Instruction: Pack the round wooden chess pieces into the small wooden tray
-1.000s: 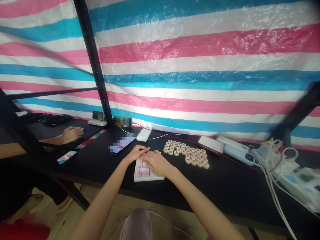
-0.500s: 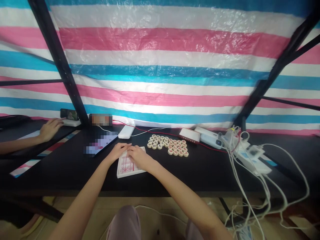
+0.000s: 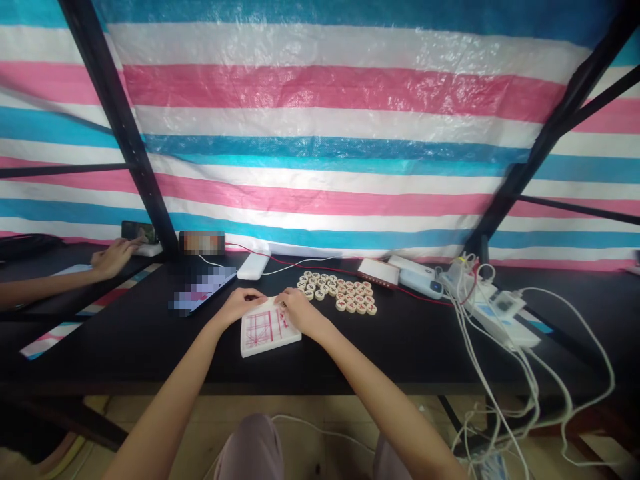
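Both grips, left hand (image 3: 239,305) and right hand (image 3: 299,312), pinch the far corners of the folded white board (image 3: 269,331), having spread from its middle moments earlier, so its far edge now lifts off the black tabletop (image 3: 410,347) beside the wooden discs (image 3: 338,292).

So the board (image 3: 270,330) sits on the worktop (image 3: 400,347) near the front edge, phone (image 3: 203,291) just left, pieces (image 3: 337,293) behind it to the right, box (image 3: 379,272) then power strip (image 3: 500,312) further right, power bank (image 3: 253,265) at the back.
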A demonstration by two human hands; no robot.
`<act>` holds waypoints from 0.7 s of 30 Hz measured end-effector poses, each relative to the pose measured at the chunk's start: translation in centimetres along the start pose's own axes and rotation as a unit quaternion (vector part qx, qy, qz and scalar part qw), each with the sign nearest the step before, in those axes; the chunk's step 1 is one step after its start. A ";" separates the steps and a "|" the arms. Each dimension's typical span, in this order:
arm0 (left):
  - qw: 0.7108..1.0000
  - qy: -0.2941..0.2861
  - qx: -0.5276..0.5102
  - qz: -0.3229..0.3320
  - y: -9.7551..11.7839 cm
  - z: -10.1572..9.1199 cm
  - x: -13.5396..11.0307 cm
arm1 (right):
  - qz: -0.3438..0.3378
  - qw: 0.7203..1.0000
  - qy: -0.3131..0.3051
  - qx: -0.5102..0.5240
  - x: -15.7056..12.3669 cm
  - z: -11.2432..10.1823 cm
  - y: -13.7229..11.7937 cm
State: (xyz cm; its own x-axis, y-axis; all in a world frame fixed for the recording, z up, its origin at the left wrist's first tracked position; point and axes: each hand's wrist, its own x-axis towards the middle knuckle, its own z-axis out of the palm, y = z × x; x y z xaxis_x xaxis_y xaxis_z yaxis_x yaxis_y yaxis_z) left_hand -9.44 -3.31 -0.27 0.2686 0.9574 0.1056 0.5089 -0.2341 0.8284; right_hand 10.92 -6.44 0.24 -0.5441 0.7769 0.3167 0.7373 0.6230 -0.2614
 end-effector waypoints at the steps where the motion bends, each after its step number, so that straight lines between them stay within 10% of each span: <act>1: 1.000 0.000 0.000 0.003 -0.1 0.0 0.0 | 0.011 1.000 0.004 0.002 0.0 -0.1 -0.1; 13: 0.998 0.062 -0.004 -0.012 1.2 -0.2 -0.5 | 0.102 0.988 0.111 0.040 -3.7 -7.0 5.2; 21: 0.985 0.163 0.013 -0.047 0.8 -0.6 -0.4 | 0.082 0.992 0.078 -0.056 -6.6 -6.4 7.5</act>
State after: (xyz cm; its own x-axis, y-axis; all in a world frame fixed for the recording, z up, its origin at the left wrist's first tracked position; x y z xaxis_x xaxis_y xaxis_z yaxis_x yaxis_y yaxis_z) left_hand -9.59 -3.74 0.67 -0.0559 0.9774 0.2038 0.5410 -0.1419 0.8290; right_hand 22.64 -7.46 2.05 -0.3507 0.8382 0.4177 0.8553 0.4683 -0.2217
